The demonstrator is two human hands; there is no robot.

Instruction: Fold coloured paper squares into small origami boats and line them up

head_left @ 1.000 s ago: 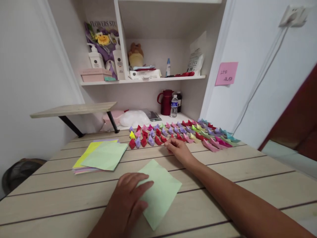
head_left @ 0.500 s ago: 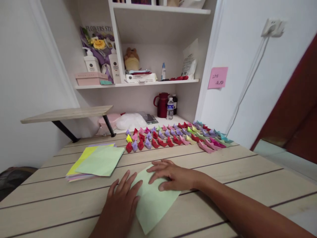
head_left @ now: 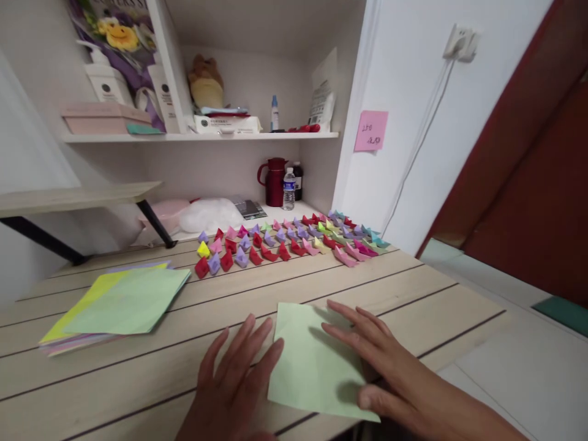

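Beyond the striped tabletop [head_left: 390, 282], a red jug [head_left: 275, 184], its contents hidden, stands beside a clear plastic bottle [head_left: 289, 195]. Green paper [head_left: 307, 361] lies between the left hand [head_left: 232, 380] and the right hand [head_left: 388, 361], well apart with fingers spread; whether either presses it, I cannot tell.
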